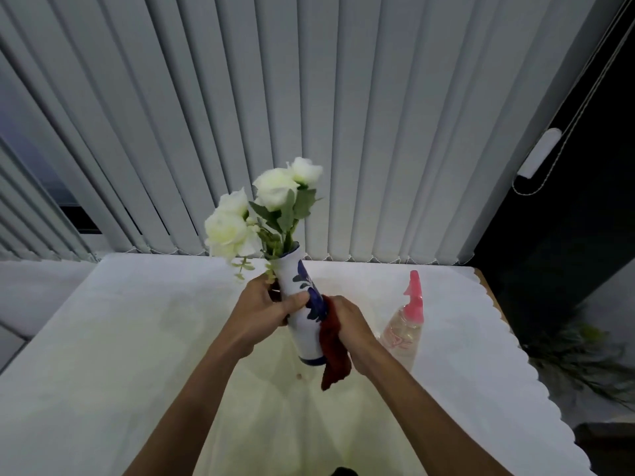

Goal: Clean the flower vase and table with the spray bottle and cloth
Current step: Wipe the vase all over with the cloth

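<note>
Two hands: left hand (264,309) grips tilted flower vase (302,314); right hand (347,326) clutches red cloth (333,355) against it; spray bottle (405,324) on bench (137,355).

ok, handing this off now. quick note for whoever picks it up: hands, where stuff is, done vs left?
Left hand: gripping the flower vase around its middle, holding it tilted above the table.
Right hand: pressing the red cloth against the vase's lower right side.
Spray bottle: pink trigger, standing on the table to the right of the hands, untouched.
White flowers are in the vase.
Done: vase wipe is under way; how much is clean cannot be told.
Left: finish the vase, set it down, then spray and wipe the table.
</note>
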Motion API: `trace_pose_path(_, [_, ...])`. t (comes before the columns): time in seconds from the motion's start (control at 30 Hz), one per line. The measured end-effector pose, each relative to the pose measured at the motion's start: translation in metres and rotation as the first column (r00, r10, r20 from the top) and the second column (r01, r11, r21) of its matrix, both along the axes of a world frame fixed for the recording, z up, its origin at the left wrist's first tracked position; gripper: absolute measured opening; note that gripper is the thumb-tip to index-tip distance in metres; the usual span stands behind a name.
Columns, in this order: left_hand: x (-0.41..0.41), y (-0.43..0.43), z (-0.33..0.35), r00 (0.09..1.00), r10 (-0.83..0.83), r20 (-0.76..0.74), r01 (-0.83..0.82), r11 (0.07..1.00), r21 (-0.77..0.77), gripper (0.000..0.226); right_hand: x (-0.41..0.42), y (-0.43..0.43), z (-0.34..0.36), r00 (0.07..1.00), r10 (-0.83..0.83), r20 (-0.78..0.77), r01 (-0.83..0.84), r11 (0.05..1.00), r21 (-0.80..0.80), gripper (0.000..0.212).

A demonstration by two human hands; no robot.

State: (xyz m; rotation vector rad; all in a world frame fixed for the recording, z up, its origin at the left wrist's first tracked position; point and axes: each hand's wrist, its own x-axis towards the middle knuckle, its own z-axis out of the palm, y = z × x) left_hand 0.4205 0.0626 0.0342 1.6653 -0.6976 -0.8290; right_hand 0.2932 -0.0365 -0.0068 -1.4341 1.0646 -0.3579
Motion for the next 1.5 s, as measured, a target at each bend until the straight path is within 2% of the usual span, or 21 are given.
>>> trace_pose_path(0.07, [-0.004,0.001,-0.005,1.000,-0.024,0.015,0.024,0.999,0.023,0.035,0.006,-0.003,0.005,0.999,-0.029,0.014,0.029,0.998,-0.051,0.027])
trace_pose_path(0.17, [-0.015,0.000,-0.011,0.993,-0.052,0.108,0.046,0.997,0.058,0.046,0.017,0.002,0.032,0.967,-0.094,0.236,0.130,0.981,-0.141,0.029])
trace_pose_path(0.23, [-0.018,-0.002,-0.011,0.987,-0.059,0.151,0.052,0.997,0.048,0.047,0.017,0.005,0.044,0.940,-0.069,0.333,0.144,0.968,-0.207,0.024])
trace_pose_path(0.3, [-0.014,-0.004,-0.008,0.991,-0.035,0.127,0.036,0.999,-0.001,0.041,0.010,0.006,0.038,0.950,-0.030,0.312,0.119,0.955,-0.272,0.024])
trace_pose_path(0.33, [-0.011,-0.004,-0.007,0.997,-0.016,0.072,0.018,0.999,-0.034,0.039,0.004,0.006,0.031,0.960,-0.035,0.277,0.108,0.961,-0.253,0.026])
trace_pose_path(0.4, [-0.006,-0.001,-0.003,1.000,-0.010,-0.023,0.007,0.996,-0.090,0.039,-0.005,0.006,0.010,0.976,-0.076,0.203,0.101,0.988,-0.115,0.034])
trace_pose_path(0.47, [-0.001,0.002,0.000,0.998,-0.035,-0.052,0.029,0.992,-0.121,0.038,-0.014,0.004,-0.005,0.973,-0.123,0.195,0.097,0.986,0.138,0.038])
trace_pose_path(0.57, [0.000,0.003,-0.003,0.995,-0.055,-0.089,0.041,0.987,-0.156,0.031,-0.023,0.005,-0.012,0.944,-0.233,0.233,0.066,0.826,0.560,0.040])
trace_pose_path(0.63, [-0.004,0.001,-0.004,0.991,-0.077,-0.108,0.057,0.983,-0.173,0.032,-0.021,0.004,-0.015,0.930,-0.286,0.229,0.058,0.731,0.680,0.041])
trace_pose_path(0.67, [-0.007,-0.001,-0.004,0.990,-0.081,-0.116,0.059,0.982,-0.177,0.034,-0.018,0.002,-0.016,0.926,-0.322,0.197,0.104,0.720,0.686,0.041])
trace_pose_path(0.7, [-0.011,-0.003,-0.004,0.991,-0.084,-0.102,0.065,0.983,-0.169,0.039,-0.013,0.001,-0.016,0.915,-0.363,0.176,0.157,0.722,0.674,0.041])
trace_pose_path(0.77, [-0.018,-0.008,-0.005,0.999,-0.036,0.021,0.038,0.997,-0.073,0.054,-0.006,-0.001,-0.017,0.893,-0.428,0.138,0.265,0.749,0.608,0.038])
trace_pose_path(0.83, [-0.023,-0.013,-0.002,0.987,0.080,0.138,-0.084,0.996,0.021,0.050,-0.003,-0.003,-0.017,0.880,-0.466,0.086,0.361,0.777,0.516,0.031])
trace_pose_path(0.9, [-0.021,-0.016,-0.001,0.978,0.164,0.125,-0.170,0.985,0.040,0.039,-0.001,-0.003,-0.017,0.883,-0.469,0.028,0.422,0.817,0.393,0.029])
trace_pose_path(0.97, [-0.018,-0.016,-0.002,0.986,0.164,0.028,-0.164,0.986,0.013,0.034,-0.002,-0.003,-0.016,0.884,-0.466,-0.025,0.460,0.860,0.221,0.033])
trace_pose_path(1.07, [-0.014,-0.013,-0.003,0.987,0.130,-0.092,-0.136,0.989,-0.054,0.029,-0.003,-0.002,-0.001,0.909,-0.414,-0.046,0.414,0.910,-0.021,0.031])
trace_pose_path(1.13, [-0.012,-0.011,0.000,0.986,0.114,-0.117,-0.125,0.989,-0.083,0.029,-0.005,-0.003,0.010,0.934,-0.356,-0.037,0.348,0.927,-0.136,0.030])
trace_pose_path(1.23, [-0.006,-0.011,0.007,0.994,0.080,-0.074,-0.085,0.993,-0.079,0.028,-0.003,0.001,0.025,0.963,-0.267,-0.041,0.243,0.925,-0.293,0.029])
trace_pose_path(1.3, [-0.006,-0.010,0.009,1.000,0.011,-0.008,-0.012,0.998,-0.059,0.020,0.003,0.007,0.039,0.983,-0.182,0.023,0.177,0.909,-0.378,0.028])
trace_pose_path(1.4, [-0.017,-0.006,0.001,0.997,-0.066,0.027,0.066,0.998,-0.023,0.027,0.015,0.012,0.057,0.981,-0.083,0.176,0.150,0.899,-0.411,0.030])
trace_pose_path(1.5, [-0.018,-0.003,-0.003,0.999,-0.037,-0.013,0.036,0.998,-0.058,0.037,0.006,0.006,0.048,0.983,-0.016,0.183,0.086,0.920,-0.383,0.031])
